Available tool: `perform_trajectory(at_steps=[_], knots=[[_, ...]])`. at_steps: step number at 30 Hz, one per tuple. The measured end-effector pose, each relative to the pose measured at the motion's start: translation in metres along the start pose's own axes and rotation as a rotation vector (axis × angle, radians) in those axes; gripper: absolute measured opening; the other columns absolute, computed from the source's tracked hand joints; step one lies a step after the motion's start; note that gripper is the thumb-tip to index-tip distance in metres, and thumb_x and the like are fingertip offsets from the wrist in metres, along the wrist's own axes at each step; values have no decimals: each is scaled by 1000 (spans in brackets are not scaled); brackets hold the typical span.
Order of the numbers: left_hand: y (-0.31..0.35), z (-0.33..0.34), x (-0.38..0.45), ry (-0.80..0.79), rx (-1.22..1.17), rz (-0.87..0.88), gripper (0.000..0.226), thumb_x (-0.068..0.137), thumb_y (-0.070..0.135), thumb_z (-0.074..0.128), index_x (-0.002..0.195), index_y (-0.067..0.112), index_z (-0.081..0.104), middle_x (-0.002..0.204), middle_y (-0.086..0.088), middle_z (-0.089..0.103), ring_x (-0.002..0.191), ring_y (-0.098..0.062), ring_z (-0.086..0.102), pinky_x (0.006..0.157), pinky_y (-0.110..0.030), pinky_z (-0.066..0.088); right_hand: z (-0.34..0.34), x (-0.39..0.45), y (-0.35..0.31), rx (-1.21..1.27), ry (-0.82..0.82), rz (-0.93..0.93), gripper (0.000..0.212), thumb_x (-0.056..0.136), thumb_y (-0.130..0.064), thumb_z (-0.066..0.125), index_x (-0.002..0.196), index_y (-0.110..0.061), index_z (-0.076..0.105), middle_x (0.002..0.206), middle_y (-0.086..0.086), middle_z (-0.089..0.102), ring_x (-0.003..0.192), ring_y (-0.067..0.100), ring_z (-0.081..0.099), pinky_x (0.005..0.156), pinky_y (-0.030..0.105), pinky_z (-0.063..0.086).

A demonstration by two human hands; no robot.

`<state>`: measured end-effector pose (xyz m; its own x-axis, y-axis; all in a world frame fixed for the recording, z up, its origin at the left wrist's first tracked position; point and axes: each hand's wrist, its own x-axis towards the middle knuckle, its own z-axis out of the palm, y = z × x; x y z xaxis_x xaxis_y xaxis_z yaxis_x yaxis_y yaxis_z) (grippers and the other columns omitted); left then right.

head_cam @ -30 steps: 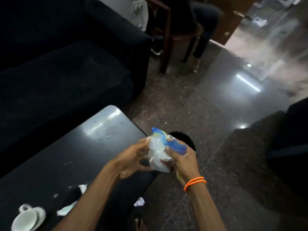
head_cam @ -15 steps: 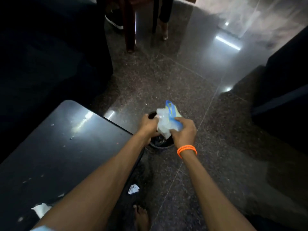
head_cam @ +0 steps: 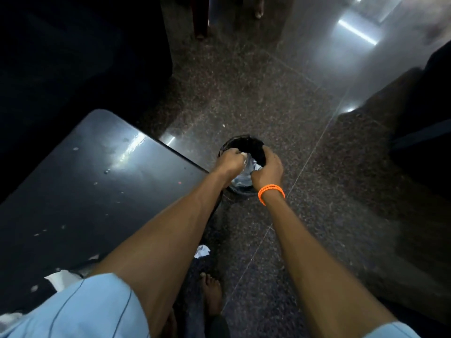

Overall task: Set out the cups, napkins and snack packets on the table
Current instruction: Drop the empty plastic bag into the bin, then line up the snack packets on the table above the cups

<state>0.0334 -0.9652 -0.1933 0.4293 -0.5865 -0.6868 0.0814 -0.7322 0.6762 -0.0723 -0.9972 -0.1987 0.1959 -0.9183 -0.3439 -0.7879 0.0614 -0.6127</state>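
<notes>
Packet (head_cam: 246,170) gripped between both hands over bin (head_cam: 244,143).

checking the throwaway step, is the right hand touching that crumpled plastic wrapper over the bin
Touching. The head view shows the right hand with fingers curled onto the crumpled plastic wrapper at the bin mouth, no gap visible.

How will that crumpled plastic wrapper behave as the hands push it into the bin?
The wrapper looks thin and creased, so probably floppy and light. Crushed between the left hand and right hand, it may spring back above the bin rim.
</notes>
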Motion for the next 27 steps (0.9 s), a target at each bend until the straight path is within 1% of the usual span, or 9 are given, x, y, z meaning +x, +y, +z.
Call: perform_trajectory(at_steps=[2, 5, 7, 9, 12, 15, 19, 22, 27], knots=[[3, -6, -13, 22, -87, -9, 20, 105, 22, 55, 107, 12, 72, 115, -14, 72, 111, -28, 62, 107, -52, 54, -3, -10, -9, 9, -14, -25, 70, 86, 6, 63, 151, -14, 47, 152, 15, 49, 140, 33, 48, 114, 42, 44], [7, -21, -35, 105, -162, -30, 35, 98, 22, 61, 63, 22, 58, 76, -1, 65, 93, -30, 68, 97, -53, 60, -6, -31, -34, 23, 6, -78, 64, 85, -3, 67, 146, -12, 52, 140, 18, 60, 128, 35, 57, 107, 39, 45], [9, -38, -55, 150, -232, -28, 30, 96, 21, 64, 66, 20, 65, 88, -9, 75, 102, -33, 75, 94, -50, 61, -5, -50, -59, 84, 16, -108, 61, 84, -5, 69, 143, -12, 56, 131, 20, 64, 113, 36, 65, 100, 38, 49], [11, -59, -78, 171, -340, -30, 17, 97, 21, 65, 90, 14, 78, 107, -16, 81, 109, -33, 75, 98, -48, 60, -2, -74, -88, 160, 6, -131, 56, 86, -4, 67, 141, -12, 58, 125, 19, 67, 104, 34, 69, 97, 37, 52], [9, -105, -112, 226, -417, -21, 26, 99, 25, 64, 112, 8, 79, 116, -16, 80, 113, -30, 74, 100, -41, 58, 9, -114, -132, 247, -17, -181, 50, 89, -1, 66, 138, -11, 60, 119, 17, 69, 100, 33, 70, 97, 43, 54], [-7, -164, -152, 336, -505, -22, 28, 98, 32, 65, 106, 10, 79, 115, -14, 80, 112, -31, 72, 98, -40, 57, 28, -163, -176, 303, -32, -248, 47, 88, -1, 68, 133, -12, 63, 116, 11, 70, 88, 21, 68, 85, 20, 54], [-55, -245, -221, 472, -664, -24, 21, 97, 33, 64, 91, 16, 75, 107, -14, 80, 108, -32, 73, 100, -46, 58, 69, -249, -221, 347, -127, -322, 43, 87, -4, 70, 128, -14, 65, 113, 8, 71, 76, 2, 66, 83, 25, 54], [-108, -302, -278, 571, -775, -24, 19, 97, 30, 65, 83, 18, 71, 91, -9, 77, 104, -34, 75, 98, -48, 61, 107, -325, -241, 357, -205, -380, 38, 87, -9, 73, 124, -15, 67, 108, 1, 70, 76, -19, 63, 72, 12, 52], [-218, -379, -364, 696, -960, -53, 18, 100, 26, 63, 84, 21, 68, 88, -4, 72, 88, -26, 69, 90, -45, 61, 176, -458, -252, 396, -389, -412, 33, 85, -6, 74, 116, -17, 70, 104, 0, 73, 84, -3, 69, 82, 28, 59]])
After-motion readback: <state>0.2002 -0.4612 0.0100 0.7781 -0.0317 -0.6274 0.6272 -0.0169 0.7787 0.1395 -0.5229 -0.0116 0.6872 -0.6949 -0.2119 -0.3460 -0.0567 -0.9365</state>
